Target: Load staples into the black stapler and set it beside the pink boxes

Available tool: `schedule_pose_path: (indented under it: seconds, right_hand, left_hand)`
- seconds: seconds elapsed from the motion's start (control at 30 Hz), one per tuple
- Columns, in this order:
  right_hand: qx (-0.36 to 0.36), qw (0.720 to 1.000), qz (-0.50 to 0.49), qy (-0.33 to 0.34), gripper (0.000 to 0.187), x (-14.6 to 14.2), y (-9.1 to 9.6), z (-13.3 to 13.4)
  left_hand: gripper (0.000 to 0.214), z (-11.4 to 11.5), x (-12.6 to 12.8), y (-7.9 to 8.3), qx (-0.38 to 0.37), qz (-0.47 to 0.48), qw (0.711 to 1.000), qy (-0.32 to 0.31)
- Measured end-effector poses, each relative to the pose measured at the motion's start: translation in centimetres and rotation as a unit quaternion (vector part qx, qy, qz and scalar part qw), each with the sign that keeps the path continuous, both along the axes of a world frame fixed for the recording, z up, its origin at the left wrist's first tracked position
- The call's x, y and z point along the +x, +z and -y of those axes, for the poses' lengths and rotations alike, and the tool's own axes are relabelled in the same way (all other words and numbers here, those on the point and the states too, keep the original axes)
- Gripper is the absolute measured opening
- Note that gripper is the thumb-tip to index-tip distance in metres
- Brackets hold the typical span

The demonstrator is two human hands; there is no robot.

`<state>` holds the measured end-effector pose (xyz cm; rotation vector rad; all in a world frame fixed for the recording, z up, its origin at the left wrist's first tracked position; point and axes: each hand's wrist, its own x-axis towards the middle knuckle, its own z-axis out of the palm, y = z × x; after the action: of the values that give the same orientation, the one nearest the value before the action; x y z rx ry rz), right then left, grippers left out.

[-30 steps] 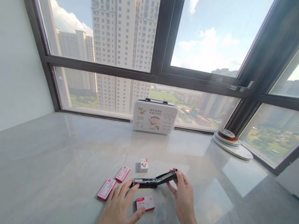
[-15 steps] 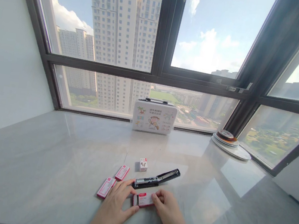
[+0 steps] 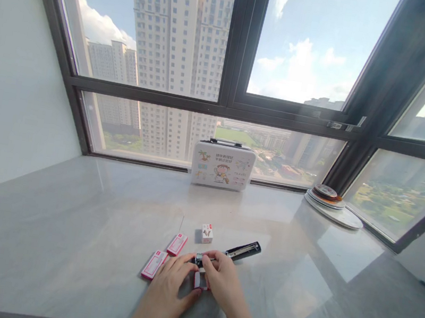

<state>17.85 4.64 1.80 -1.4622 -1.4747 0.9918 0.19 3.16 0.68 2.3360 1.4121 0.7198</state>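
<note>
Counted: one black stapler (image 3: 244, 250) is lying opened out on the window ledge (image 3: 80, 251), near its front edge, in front of the person. Two flat pink-and-white boxes, a farther box (image 3: 177, 243) and a nearer box (image 3: 154, 264), are lying just beside each other left of the stapler. A third box (image 3: 198, 280), pink-edged, is lying on the stapler's near side, partly covered by the hands. One small white carton (image 3: 206, 233) is standing just beyond the stapler. One white case (image 3: 222, 166) is standing upright by the window; one stack of round plates (image 3: 325, 198) is resting in the right corner.

The left hand (image 3: 167, 291) is arching low with fingers side by side and thumb spread well apart; the fingertips are meeting the stapler's left end, while the thumb is reaching beside the third box. Whether it is gripping that box cannot be told. The right hand (image 3: 223, 281) is bringing thumb and forefinger close together over the stapler's base; whether anything is being pinched between them cannot be told.

The stapler's long axis is running from near left to far right. Its uncovered arm is pointing rightward and away from the person; the left part is disappearing beneath the fingers.
</note>
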Motion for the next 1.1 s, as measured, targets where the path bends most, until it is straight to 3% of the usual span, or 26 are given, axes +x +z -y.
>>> schedule_pose_path:
  seconds: [0.07,0.17,0.23,0.33,0.5,0.7,0.83,0.93,1.1]
  right_hand:
    - [0.019,0.999,0.005,-0.030,0.030,-0.3,-0.4,-0.2]
    - [0.064,0.990,0.087,-0.086,0.023,0.1,-0.3,0.0]
    - [0.056,0.990,0.101,-0.076,0.021,0.4,-0.3,0.2]
    - [0.023,0.999,0.033,-0.033,0.021,0.3,-0.7,0.0]
    - [0.065,0.996,0.019,-0.064,0.019,-1.1,-1.3,-0.9]
    - [0.115,0.990,0.082,-0.025,0.021,-1.5,1.2,-0.7]
    - [0.124,0.975,0.172,0.068,0.011,0.2,2.8,0.7]
    - [0.104,0.960,0.232,0.119,0.010,1.5,2.9,1.9]
    - [0.084,0.962,0.232,0.113,0.012,3.0,2.5,3.2]
  left_hand:
    - [0.031,0.0,0.0,0.0,0.000,0.002,1.000,0.000]
    - [0.031,0.0,0.0,-0.1,0.002,0.007,1.000,0.001]
    - [0.032,0.0,0.0,-0.3,0.003,0.009,1.000,0.002]
    - [0.031,-0.1,0.0,-0.5,0.004,0.011,1.000,0.007]
    - [0.033,-0.1,-0.1,-0.2,0.001,0.007,1.000,0.005]
    - [0.035,-0.1,-0.2,-0.3,-0.016,0.022,1.000,0.002]
    - [0.035,-0.2,-0.3,-0.4,-0.024,0.024,0.999,0.005]
    - [0.026,-0.2,-0.3,-0.3,-0.026,0.026,0.999,0.005]
    - [0.030,0.1,-0.6,-0.1,-0.021,0.038,0.999,-0.005]
